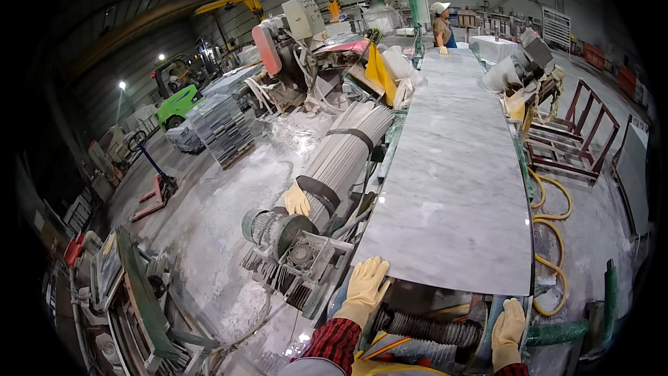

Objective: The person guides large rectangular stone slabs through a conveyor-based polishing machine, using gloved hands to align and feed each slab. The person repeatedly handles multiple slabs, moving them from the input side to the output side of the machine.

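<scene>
A long grey-white marble slab (452, 174), with faint veins and a wet shine, lies on a roller conveyor and stretches away from me. My left hand (365, 289), in a cream work glove, has its fingers laid out flat at the slab's near left corner. In a matching glove, my right hand (508, 331) rests on the blue-grey side band (492, 320) of the conveyor, just below the near right corner, fingers extended. Between my hands, under the slab's near edge, shows a dark ribbed roller (431, 326). Neither hand appears to hold anything.
A dusty motor (299, 254) and bundled stone strips (341, 157) bearing a loose glove (296, 198) stand left. Yellow hose (557, 237) and a brown metal rack (570, 132) lie right. A person (442, 24) stands at the slab's far end. A green forklift (177, 101) is farther back.
</scene>
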Tool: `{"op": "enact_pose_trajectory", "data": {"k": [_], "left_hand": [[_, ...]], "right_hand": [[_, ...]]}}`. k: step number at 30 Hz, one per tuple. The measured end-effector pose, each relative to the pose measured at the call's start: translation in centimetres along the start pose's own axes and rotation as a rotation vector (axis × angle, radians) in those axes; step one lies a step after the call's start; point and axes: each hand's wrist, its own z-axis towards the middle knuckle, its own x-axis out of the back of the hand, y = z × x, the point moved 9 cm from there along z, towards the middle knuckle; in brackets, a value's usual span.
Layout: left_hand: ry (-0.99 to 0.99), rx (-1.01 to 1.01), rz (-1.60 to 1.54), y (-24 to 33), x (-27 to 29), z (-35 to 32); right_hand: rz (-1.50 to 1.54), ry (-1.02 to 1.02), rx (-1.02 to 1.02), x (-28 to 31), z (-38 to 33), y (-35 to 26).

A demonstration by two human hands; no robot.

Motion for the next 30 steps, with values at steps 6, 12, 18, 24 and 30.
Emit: {"op": "enact_pose_trajectory", "data": {"k": [6,12,18,24,30], "left_hand": [[0.025,-0.006,0.004,-0.1,0.7,-0.5],[-0.003,-0.005,0.014,0.1,0.1,-0.3],[-0.002,-0.006,0.011,0.4,0.9,-0.6],[0.001,-0.018,0.016,0.4,0.6,-0.7],[-0.004,-0.013,0.018,0.3,0.6,-0.9]], "right_hand": [[-0.247,-0.060,0.301,0.4,-0.3,-2.9],[-0.247,-0.057,0.242,0.3,-1.6,-0.3],[-0.209,-0.059,0.322,1.1,-0.5,-3.3],[-0.100,-0.010,0.187,0.7,-0.8,-1.2],[-0.181,-0.032,0.309,1.5,0.0,-4.5]]}}
